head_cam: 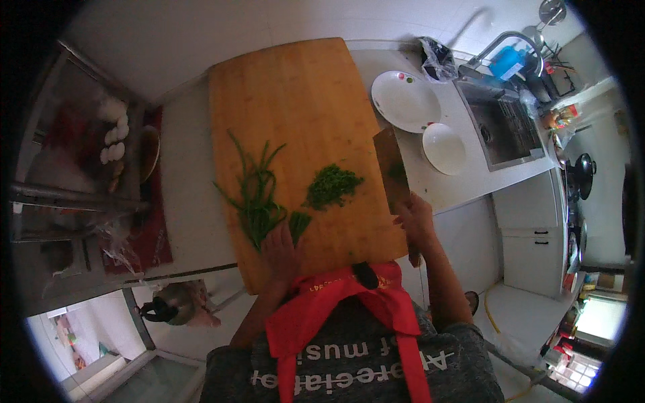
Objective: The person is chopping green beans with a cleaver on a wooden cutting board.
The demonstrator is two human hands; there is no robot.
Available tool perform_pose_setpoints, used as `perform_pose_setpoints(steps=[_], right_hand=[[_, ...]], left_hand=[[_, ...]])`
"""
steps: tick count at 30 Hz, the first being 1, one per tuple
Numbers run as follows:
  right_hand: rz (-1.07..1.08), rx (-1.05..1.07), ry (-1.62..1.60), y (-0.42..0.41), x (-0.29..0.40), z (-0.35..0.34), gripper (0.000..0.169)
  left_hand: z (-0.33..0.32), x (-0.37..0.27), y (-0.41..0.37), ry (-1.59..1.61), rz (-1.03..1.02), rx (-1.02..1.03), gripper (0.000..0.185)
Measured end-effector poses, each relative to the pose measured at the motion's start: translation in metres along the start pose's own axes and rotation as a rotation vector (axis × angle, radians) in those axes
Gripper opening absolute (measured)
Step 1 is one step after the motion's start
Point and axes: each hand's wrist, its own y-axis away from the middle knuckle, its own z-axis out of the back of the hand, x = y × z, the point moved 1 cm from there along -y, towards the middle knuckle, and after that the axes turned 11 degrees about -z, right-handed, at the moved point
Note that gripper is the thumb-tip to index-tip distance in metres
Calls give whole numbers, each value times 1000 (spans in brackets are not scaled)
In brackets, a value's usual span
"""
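Note:
On a large wooden cutting board (287,111) lies a loose spread of long green stalks (254,196), probably scallions or chives. My left hand (281,254) rests over their near ends, its fingers on a short bundle of greens (300,225). To the right of the stalks sits a heap of finely chopped greens (332,186). My right hand (417,219) grips a cleaver (392,166) by its handle at the board's right edge. The broad blade points away from me, apart from the heap. My left fingertips are partly hard to make out.
Right of the board are a white plate (405,101), a white bowl (443,149) and a sink (504,123) with a curved faucet (509,38). A rack (80,199) holding several eggs (116,133) stands left. Below it is a kettle (174,305).

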Motion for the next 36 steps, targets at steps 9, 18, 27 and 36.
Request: perform_pose_setpoints(steps=[9,18,27,36], right_hand=[[584,-301,641,16,32,-47,16],[999,-248,1043,11,62,-61,14],[1200,-416,1090,16,60,-61,11],[895,-248,982,23,37,-39,19]], left_hand=[[46,-1,-27,303,55,-219,50],[112,-23,-135,295,-814,173,49],[47,-24,-158,183,-874,519,54],[-10,40,-189,274,-636,259,37]])
